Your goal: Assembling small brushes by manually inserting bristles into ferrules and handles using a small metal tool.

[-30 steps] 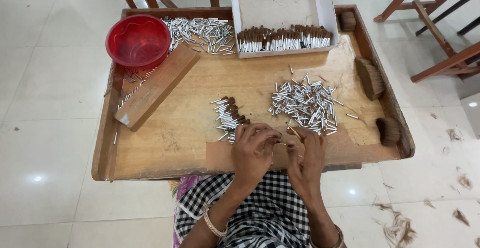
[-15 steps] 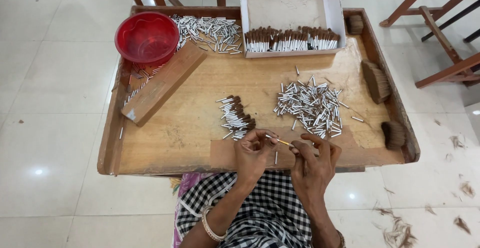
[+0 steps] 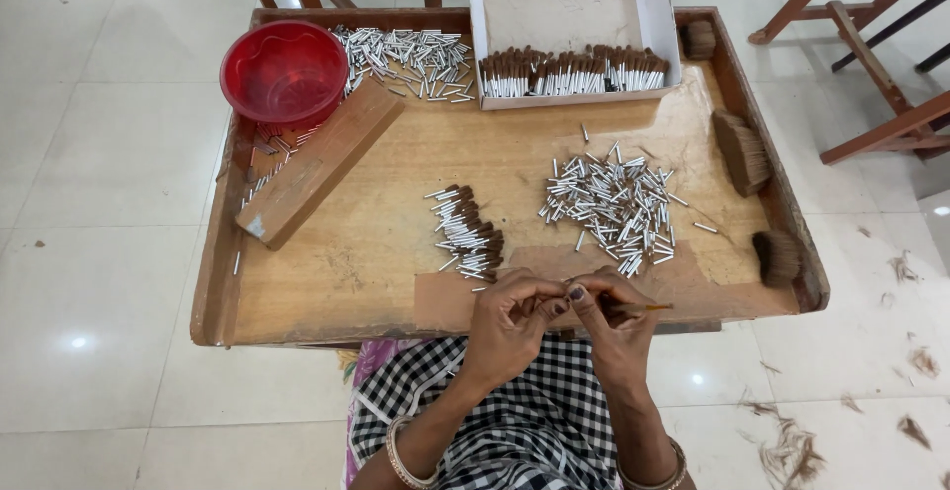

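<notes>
My left hand (image 3: 513, 318) and my right hand (image 3: 610, 318) meet fingertip to fingertip over the near edge of a wooden tray (image 3: 327, 262). Between the fingertips is a small item, too hidden to make out. My right hand also grips a thin stick-like tool (image 3: 648, 307) that pokes out to the right. Just beyond my hands lies a small pile of brown-tipped metal tubes (image 3: 467, 234). To its right spreads a heap of bare silver tubes (image 3: 614, 205).
A red bowl (image 3: 284, 71) and a wooden block (image 3: 319, 160) sit at the tray's left. A white box (image 3: 564, 15) with a row of finished brown-tipped tubes stands at the back. More silver tubes (image 3: 411, 54) lie beside it. Brown bristle bundles (image 3: 742, 151) line the right edge. Chair legs surround.
My hands have drawn closer together at the tray's near edge, and the thin stick now pokes out to the right of my right hand. The view has shifted slightly.
</notes>
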